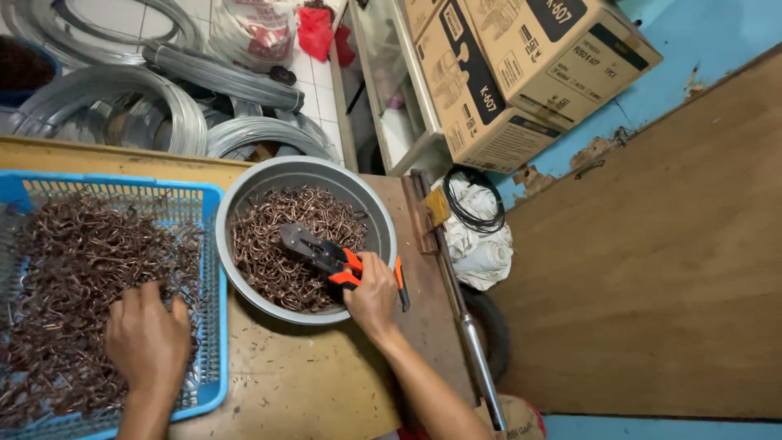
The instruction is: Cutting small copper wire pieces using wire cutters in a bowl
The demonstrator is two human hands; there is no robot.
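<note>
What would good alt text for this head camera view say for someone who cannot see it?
Seen from above, a person's right hand holds orange-handled pliers over a grey bowl of copper-coloured wire hooks, while the left hand rests in a blue basket heaped with more hooks. Coils of grey wire and cardboard boxes lie beyond the wooden bench.

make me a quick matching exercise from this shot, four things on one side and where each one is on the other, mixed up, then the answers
Things:
1. left hand
2. right hand
3. cardboard boxes
4. wire coils

Places:
A. stacked at the upper right, against the blue wall
B. on the tiled floor beyond the bench
C. resting on the copper pieces in the blue basket
D. at the rim of the grey bowl, gripping the orange-handled pliers

Pairs: 1-C, 2-D, 3-A, 4-B
</note>
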